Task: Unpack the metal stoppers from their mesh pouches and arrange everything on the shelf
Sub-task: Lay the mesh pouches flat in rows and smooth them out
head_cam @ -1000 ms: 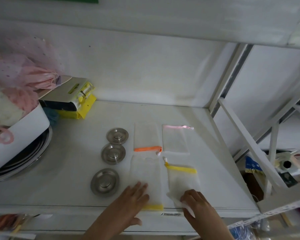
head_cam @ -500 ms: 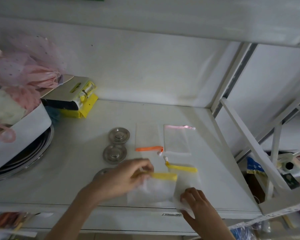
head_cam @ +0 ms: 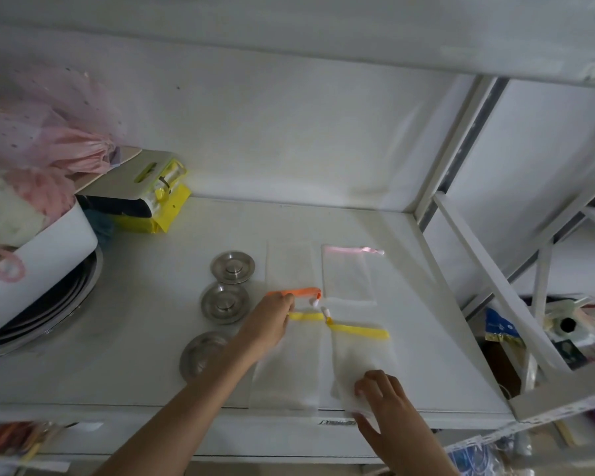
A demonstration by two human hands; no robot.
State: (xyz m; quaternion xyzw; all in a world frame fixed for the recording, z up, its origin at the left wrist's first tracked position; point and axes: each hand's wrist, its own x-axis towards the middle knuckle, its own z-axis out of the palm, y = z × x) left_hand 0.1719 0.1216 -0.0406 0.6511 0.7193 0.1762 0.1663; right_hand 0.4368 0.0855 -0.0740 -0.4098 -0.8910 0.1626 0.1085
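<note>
- Four mesh pouches are lying flat in a two-by-two block on the white shelf point(head_cam: 152, 338); all four are looking limp and see-through, with nothing making itself out inside.
- Orange-trimmed pouch point(head_cam: 291, 266) is sitting far left, pink-trimmed pouch point(head_cam: 347, 274) just beside it on the right.
- Near-left yellow-trimmed pouch point(head_cam: 289, 365) is lying with its yellow band toward the back; left hand point(head_cam: 268, 324) is resting on its top left corner, fingers point(head_cam: 285, 304) closed together pinching at the band.
- Near-right yellow-trimmed pouch point(head_cam: 361, 359) is overhanging the shelf's front edge slightly; right hand point(head_cam: 389, 403) is pressing on its near corner, fingers curled, and whether they are gripping the mesh cannot be told.
- Three metal stoppers are standing in a line left of the pouches: far stopper point(head_cam: 232, 266), middle stopper point(head_cam: 225, 303), near stopper point(head_cam: 201, 355) partly hidden by the left forearm.
- White tub point(head_cam: 38, 255) at far left is holding pink netting and fluffy stuff, cut off by the frame edge, resting on stacked metal pans point(head_cam: 49, 317).
- Yellow packet point(head_cam: 155, 214) is sitting at the back under a grey carded package; its contents are hard to read.
</note>
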